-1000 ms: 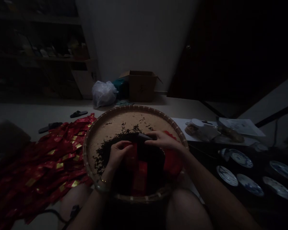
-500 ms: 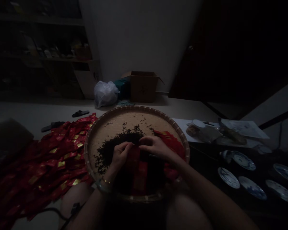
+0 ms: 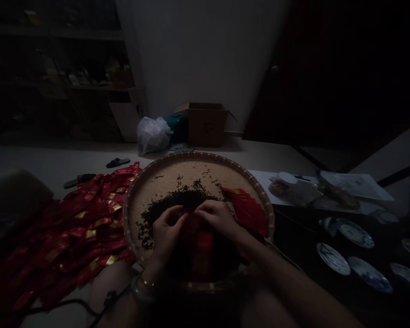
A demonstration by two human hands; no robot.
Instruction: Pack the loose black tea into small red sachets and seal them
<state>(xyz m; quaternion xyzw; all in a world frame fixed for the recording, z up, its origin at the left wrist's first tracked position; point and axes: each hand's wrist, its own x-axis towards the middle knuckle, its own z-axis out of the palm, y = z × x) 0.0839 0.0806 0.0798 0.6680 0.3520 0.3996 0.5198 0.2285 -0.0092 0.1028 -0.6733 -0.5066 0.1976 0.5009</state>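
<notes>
A round woven bamboo tray sits in front of me. Dark dried leaves, which look like tea leaves, are heaped in it. Over the heap, my left hand pinches the left upper edge of a red packet between thumb and fingers. My right hand has its fingertips closed on the packet's upper right corner. The dim light hides the packet's mouth and contents. Another red packet lies just below it, nearer to me. Flat red packets are fanned out at the tray's right side.
A large pile of red packets covers the floor at left, near dark slippers. Beyond the tray stand a white plastic bag and a cardboard box. Blue-and-white dishes lie on a dark surface at right.
My right hand has come in closer to the packet's top edge, and its fingertips now pinch there. My left fingers have arched more. The view has shifted slightly.
</notes>
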